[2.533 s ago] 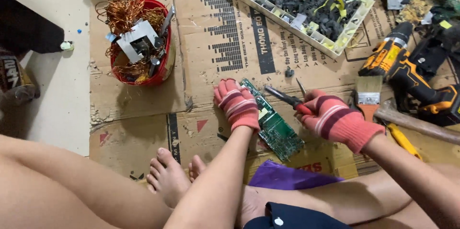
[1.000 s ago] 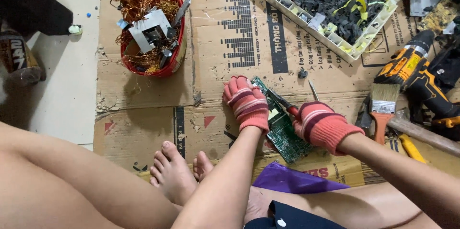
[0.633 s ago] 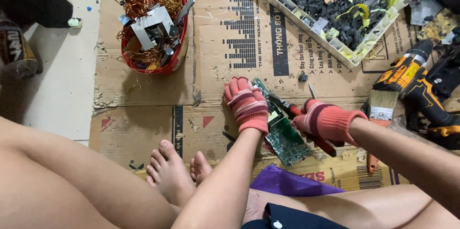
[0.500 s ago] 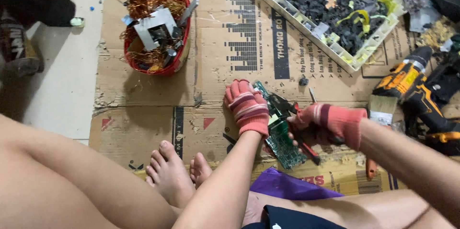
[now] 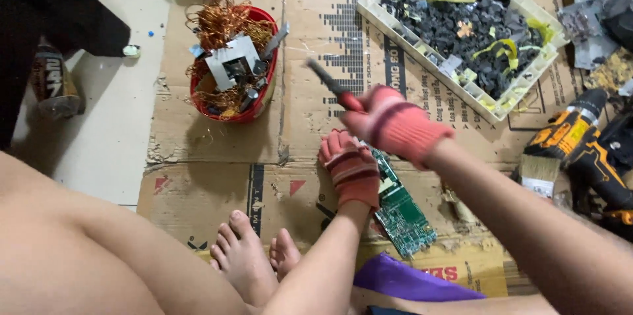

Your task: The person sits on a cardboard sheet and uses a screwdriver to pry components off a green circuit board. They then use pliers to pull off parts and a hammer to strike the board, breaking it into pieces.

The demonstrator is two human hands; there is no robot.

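Both your gloved hands are busy at centre frame: your left hand (image 5: 353, 171) presses flat, fingers spread, on the green circuit board (image 5: 401, 204) lying on the cardboard (image 5: 211, 183), while your right hand (image 5: 395, 124) is fisted around a red-handled tool (image 5: 335, 88) lifted above it. The board looks largely intact, so most stripping seems left; the red bowl (image 5: 231, 64) upper left already holds copper wire.

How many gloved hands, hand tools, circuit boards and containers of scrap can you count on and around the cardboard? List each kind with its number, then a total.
Gloved hands: 2, left hand, right hand
Hand tools: 3, pliers, paintbrush, cordless drill
Circuit boards: 1, green circuit board
Containers: 2, red bowl, white tray
Total: 8
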